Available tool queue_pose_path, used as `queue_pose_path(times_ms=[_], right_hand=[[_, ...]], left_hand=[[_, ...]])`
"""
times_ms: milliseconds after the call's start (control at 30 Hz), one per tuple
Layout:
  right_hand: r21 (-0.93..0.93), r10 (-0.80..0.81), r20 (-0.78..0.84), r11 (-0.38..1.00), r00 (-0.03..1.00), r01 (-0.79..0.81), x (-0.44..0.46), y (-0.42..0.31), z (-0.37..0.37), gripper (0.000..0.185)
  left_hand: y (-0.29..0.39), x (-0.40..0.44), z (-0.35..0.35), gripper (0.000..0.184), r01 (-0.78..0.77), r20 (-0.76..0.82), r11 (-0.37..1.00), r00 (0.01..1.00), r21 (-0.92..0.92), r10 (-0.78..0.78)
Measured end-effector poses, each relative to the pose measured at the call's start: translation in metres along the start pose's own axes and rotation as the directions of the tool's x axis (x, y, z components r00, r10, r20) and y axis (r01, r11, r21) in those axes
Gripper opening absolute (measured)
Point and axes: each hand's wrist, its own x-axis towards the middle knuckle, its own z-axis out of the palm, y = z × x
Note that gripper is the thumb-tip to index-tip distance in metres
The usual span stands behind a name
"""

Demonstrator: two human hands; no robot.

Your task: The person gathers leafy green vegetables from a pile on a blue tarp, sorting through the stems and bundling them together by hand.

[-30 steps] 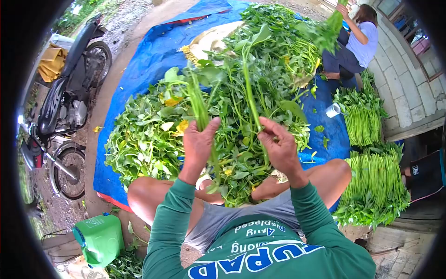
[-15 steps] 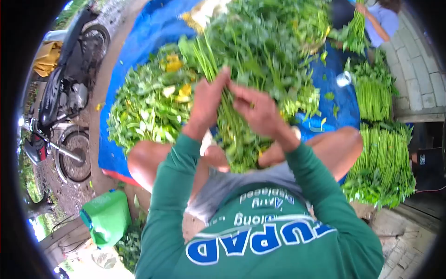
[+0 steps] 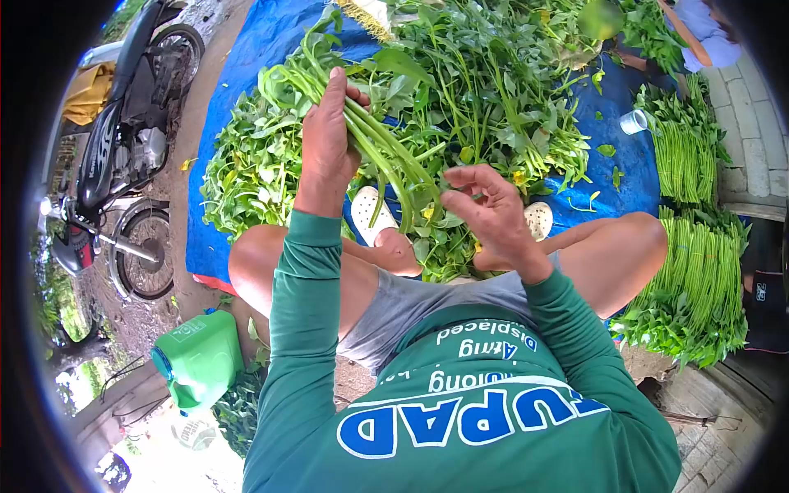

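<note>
Closed around a bunch of leafy green stems point(image 3: 386, 148), the left hand point(image 3: 327, 144) has its thumb lying along the near side and its fingers wrapped behind. The bunch is raised in front of the person, above the blue tarp point(image 3: 612, 168) and between two loose heaps, the left heap point(image 3: 251, 193) and the far heap point(image 3: 485, 74). Its leafy tops lean out past the thumb, while the lower stems slant down toward the right hand point(image 3: 497, 214). That hand is unclenched, thumb and forefinger parted just beside the lower ends; whether a fingertip brushes a leaf there is hard to tell.

Such a handful should weigh little. The stems look smooth and springy, probably hollow, so they would bend under light pressure but kink or snap if squeezed hard, and their surface may slide if damp. The leaves seem soft and easily torn. A full, gentle wrap around the gathered stems, below the leafy tops, looks the soundest hold; pinching by the leaves would likely let single stems slip out.
</note>
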Motion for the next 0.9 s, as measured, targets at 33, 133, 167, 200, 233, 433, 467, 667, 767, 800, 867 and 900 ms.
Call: queue_pose_path(times_ms=[33, 133, 167, 200, 233, 433, 467, 667, 767, 800, 867, 900], right_hand=[[-0.127, -0.131, -0.013, 0.984, 0.991, 0.128, -0.001, -0.009, 0.007, 0.036], [-0.454, -0.581, 0.137, 0.684, 0.803, 0.572, 0.016, -0.022, 0.009, 0.038], [-0.386, -0.54, 0.089, 0.756, 0.837, 0.529, 0.015, -0.016, 0.015, 0.033], [-0.416, -0.587, 0.093, 0.711, 0.804, 0.568, 0.018, -0.022, 0.016, 0.029], [-0.424, -0.642, 0.094, 0.666, 0.761, 0.614, 0.022, -0.019, 0.016, 0.03], [-0.408, -0.621, 0.174, 0.661, 0.764, 0.63, 0.005, -0.031, 0.005, 0.023], [-0.405, -0.628, 0.196, 0.648, 0.753, 0.645, 0.001, -0.03, 0.004, 0.022], [-0.492, -0.309, 0.554, 0.627, 0.773, 0.604, -0.025, 0.0, -0.019, 0.028], [-0.822, 0.452, 0.562, 0.398, 0.693, 0.406, -0.025, 0.02, -0.032, 0.031], [-0.85, 0.572, 0.518, 0.426, 0.636, 0.308, -0.004, 0.037, -0.043, 0.031], [-0.782, 0.311, 0.562, 0.501, 0.767, 0.37, 0.039, 0.064, -0.07, 0.027], [-0.784, 0.222, 0.341, 0.604, 0.913, 0.145, 0.053, 0.118, -0.081, 0.026]], left_hand=[[-0.001, 0.0, 0.002, 0.046, 0.006, -0.004, 1.0, 1.0, -0.003, -0.006], [-0.006, 0.001, 0.005, 0.047, 0.03, -0.047, 0.999, 0.998, 0.02, -0.029], [-0.008, 0.002, 0.005, 0.044, 0.02, -0.039, 0.999, 0.999, -0.028, -0.021], [-0.003, -0.004, 0.014, 0.041, 0.009, -0.085, 0.999, 0.996, -0.048, -0.013], [-0.001, -0.004, 0.012, 0.039, 0.026, -0.102, 0.999, 0.994, -0.032, -0.029], [-0.001, 0.007, -0.008, 0.043, 0.004, -0.185, 0.999, 0.983, -0.054, -0.014], [0.0, 0.009, -0.012, 0.043, -0.019, -0.207, 0.999, 0.978, -0.045, 0.009], [0.033, 0.01, -0.024, 0.043, -0.131, -0.318, 0.99, 0.942, -0.049, 0.109], [0.043, -0.003, -0.025, 0.038, -0.153, -0.211, 0.987, 0.967, -0.044, 0.141], [0.043, -0.004, -0.024, 0.036, -0.154, -0.223, 0.986, 0.965, -0.055, 0.138], [0.042, -0.006, -0.018, 0.033, -0.171, -0.237, 0.98, 0.961, -0.1, 0.143], [0.041, -0.007, -0.017, 0.032, -0.156, -0.217, 0.983, 0.967, -0.1, 0.131]])
